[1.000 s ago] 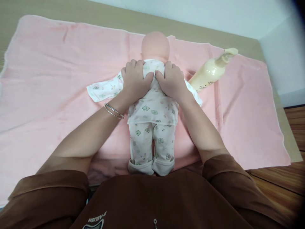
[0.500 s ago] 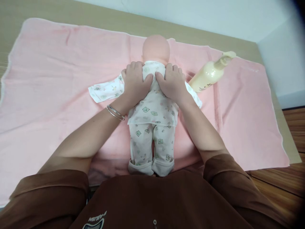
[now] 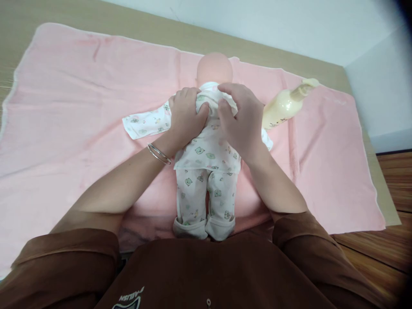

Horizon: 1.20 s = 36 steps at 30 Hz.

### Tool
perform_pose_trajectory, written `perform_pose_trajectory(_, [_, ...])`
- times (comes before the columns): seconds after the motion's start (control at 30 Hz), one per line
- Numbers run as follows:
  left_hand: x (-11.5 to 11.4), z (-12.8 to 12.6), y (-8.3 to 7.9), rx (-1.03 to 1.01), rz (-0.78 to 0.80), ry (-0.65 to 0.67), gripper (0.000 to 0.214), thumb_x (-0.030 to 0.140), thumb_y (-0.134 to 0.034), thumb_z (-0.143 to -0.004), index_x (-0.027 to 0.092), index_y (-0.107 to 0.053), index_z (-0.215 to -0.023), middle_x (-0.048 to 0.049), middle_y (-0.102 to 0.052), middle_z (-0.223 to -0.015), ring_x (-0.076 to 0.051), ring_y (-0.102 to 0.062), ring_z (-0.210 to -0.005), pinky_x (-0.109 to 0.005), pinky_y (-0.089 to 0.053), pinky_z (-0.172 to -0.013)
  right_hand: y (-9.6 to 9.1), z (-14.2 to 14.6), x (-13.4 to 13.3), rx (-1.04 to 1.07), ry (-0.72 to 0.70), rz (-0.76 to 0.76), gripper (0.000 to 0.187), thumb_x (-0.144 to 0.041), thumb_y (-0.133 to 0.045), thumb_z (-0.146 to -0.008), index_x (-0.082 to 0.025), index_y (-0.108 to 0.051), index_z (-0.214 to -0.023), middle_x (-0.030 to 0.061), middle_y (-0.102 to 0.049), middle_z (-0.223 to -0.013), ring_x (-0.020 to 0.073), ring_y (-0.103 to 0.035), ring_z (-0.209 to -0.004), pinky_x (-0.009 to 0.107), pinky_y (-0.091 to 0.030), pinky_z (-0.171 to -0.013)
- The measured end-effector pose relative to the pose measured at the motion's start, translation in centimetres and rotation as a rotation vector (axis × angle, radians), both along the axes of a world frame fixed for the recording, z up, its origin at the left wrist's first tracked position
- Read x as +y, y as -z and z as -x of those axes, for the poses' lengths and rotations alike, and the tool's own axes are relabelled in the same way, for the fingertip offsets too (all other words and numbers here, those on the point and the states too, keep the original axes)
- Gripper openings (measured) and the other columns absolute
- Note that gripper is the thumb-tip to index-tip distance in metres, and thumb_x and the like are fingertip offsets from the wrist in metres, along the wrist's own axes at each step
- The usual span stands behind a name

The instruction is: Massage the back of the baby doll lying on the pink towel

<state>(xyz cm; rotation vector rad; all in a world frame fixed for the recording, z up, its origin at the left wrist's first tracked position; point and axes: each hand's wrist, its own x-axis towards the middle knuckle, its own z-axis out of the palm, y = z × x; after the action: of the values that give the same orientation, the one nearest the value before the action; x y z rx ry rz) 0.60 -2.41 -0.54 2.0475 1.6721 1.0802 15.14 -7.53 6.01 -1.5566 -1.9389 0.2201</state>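
A baby doll [image 3: 210,133] lies face down in a white printed top and trousers, its bald head [image 3: 215,68] at the far end and its sleeves spread sideways. My left hand [image 3: 187,113] is wrapped over the doll's left shoulder, fingers together over the far side and thumb on the upper back. Above the opposite shoulder is my right hand [image 3: 243,116], its thumb and forefinger apart and nothing between them. Its other fingers are partly hidden, and it covers most of the right sleeve [image 3: 267,139].
A pink towel [image 3: 80,94] with some creases lies under the doll, over a wooden table [image 3: 135,25]. To the right, a cream pump bottle [image 3: 283,107] leans with its pump pointing away. A white wall [image 3: 273,30] stands behind the table.
My right hand has come up off the doll's shoulder and its thumb and forefinger have parted. My left hand keeps its place on the shoulder.
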Motion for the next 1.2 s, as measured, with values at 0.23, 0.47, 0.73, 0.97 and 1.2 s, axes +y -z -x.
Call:
perform_pose_trajectory(0.23, [0.1,0.1,0.0,0.004,0.024,-0.006,0.021,0.027,-0.055,-0.098,0.032,-0.065,-0.116,-0.0075,-0.072,-0.125,-0.033,-0.062,-0.128,-0.050,-0.042,-0.117,2.9,0.6,1.7,-0.211,-0.046,0.139,0.049,-0.025,-0.040,-0.104,-0.018,-0.058,-0.149,0.0148,-0.048,-0.170,0.0361,-0.038,-0.165,0.069,-0.030,-0.136])
perform_pose_trajectory(0.47, [0.1,0.1,0.1,0.000,0.020,0.001,0.031,0.037,-0.048,-0.098,0.028,-0.067,-0.120,-0.0093,-0.070,-0.124,-0.034,-0.060,-0.126,-0.053,-0.040,-0.116,1.7,0.7,0.9,-0.272,0.006,0.079,0.055,-0.016,-0.046,-0.101,-0.015,-0.056,-0.156,0.0098,-0.039,-0.176,0.0295,-0.032,-0.169,0.053,-0.028,-0.143])
perform_pose_trajectory(0.73, [0.6,0.0,0.4,-0.128,0.112,0.014,0.058,0.076,-0.035,-0.088,0.036,-0.065,-0.118,-0.0060,-0.068,-0.127,-0.036,-0.051,-0.130,-0.058,-0.028,-0.123,1.9,0.5,1.0,-0.224,0.026,0.048,0.055,-0.018,-0.041,-0.104,-0.020,-0.052,-0.158,0.0057,-0.040,-0.176,0.0209,-0.030,-0.170,0.045,-0.027,-0.145])
perform_pose_trajectory(0.97, [0.6,0.0,0.4,-0.171,0.164,0.032,0.068,0.085,-0.036,-0.085,0.039,-0.063,-0.127,-0.0039,-0.070,-0.129,-0.038,-0.046,-0.139,-0.057,-0.019,-0.125,2.0,0.6,0.8,-0.237,-0.072,0.147,0.055,-0.023,-0.040,-0.102,-0.019,-0.050,-0.157,0.0097,-0.045,-0.173,0.0293,-0.038,-0.166,0.059,-0.030,-0.142])
perform_pose_trajectory(1.2, [0.7,0.0,0.2,-0.147,0.183,0.023,0.067,0.083,-0.032,-0.085,0.036,-0.063,-0.122,-0.0051,-0.066,-0.139,-0.038,-0.046,-0.141,-0.057,-0.021,-0.127,2.7,1.2,1.0,-0.280,-0.043,0.141,0.061,-0.019,-0.039,-0.102,-0.012,-0.046,-0.162,0.0096,-0.038,-0.177,0.0292,-0.029,-0.170,0.055,-0.023,-0.145])
